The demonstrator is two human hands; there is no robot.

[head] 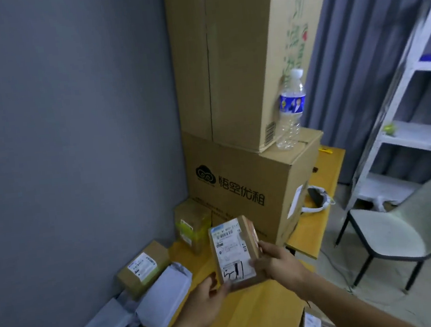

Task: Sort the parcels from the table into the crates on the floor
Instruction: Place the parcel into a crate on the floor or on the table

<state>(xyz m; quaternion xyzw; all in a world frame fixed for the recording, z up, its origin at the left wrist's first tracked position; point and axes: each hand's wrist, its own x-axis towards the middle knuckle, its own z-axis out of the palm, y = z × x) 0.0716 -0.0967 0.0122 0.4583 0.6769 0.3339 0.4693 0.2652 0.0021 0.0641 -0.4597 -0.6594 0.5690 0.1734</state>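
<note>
A small cardboard parcel (231, 249) with a white shipping label and handwritten numbers is held up above the yellow table (241, 317). My right hand (278, 263) grips its right edge, thumb on the label face. My left hand (207, 297) holds its lower left corner with curled fingers. On the table by the wall lie another brown box parcel (143, 269), a taped box with a yellow-green label (191, 224) and grey poly mailers (164, 296). No crate is in view.
Two large cardboard boxes (241, 187) are stacked at the table's far end, with a water bottle (290, 110) standing on the lower one. A grey chair (402, 234) and white shelving (416, 115) stand to the right. A grey wall runs along the left.
</note>
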